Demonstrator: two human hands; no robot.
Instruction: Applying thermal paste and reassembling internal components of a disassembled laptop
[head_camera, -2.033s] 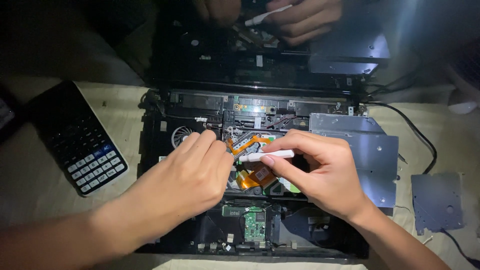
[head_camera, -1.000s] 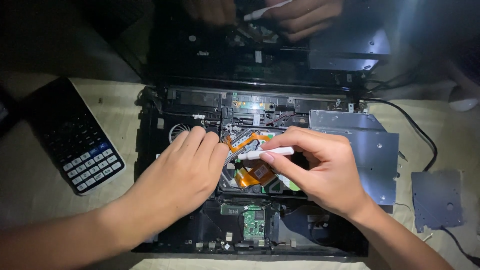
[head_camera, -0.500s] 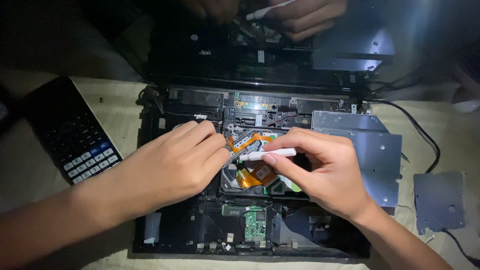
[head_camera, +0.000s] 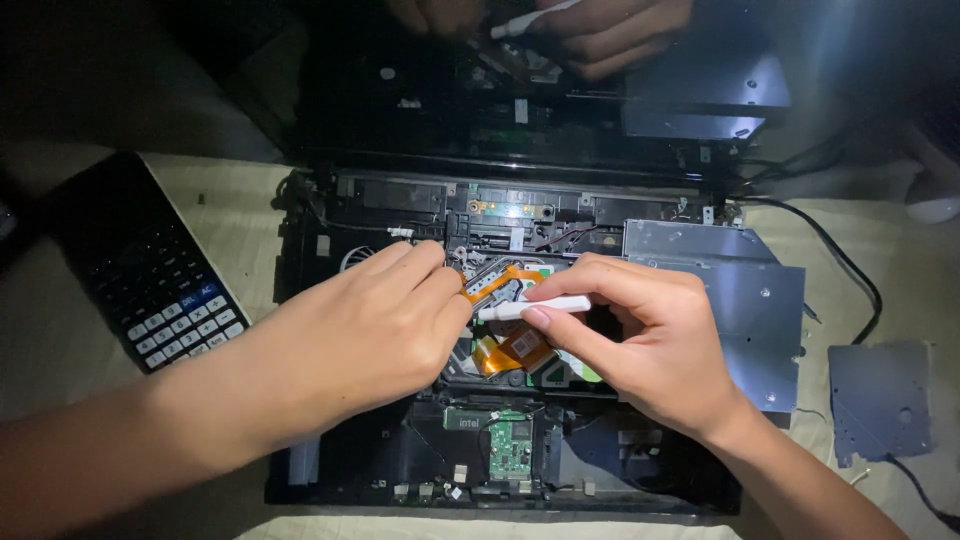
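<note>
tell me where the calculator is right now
In the head view the calculator lies on the cloth-covered table at the left, just left of the opened laptop chassis and beyond the left forearm.

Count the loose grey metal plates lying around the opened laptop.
2: a large metal plate over the laptop's right side, a small metal plate on the table, far right. Others may hide in darkness.

A single head-worn camera looks steeply down, from close above, onto the table (head_camera: 90, 400). It faces forward over the opened laptop chassis (head_camera: 360, 210), which fills the middle of the view, with the laptop's dark screen (head_camera: 400, 100) at the top edge. There is no second view.
</note>
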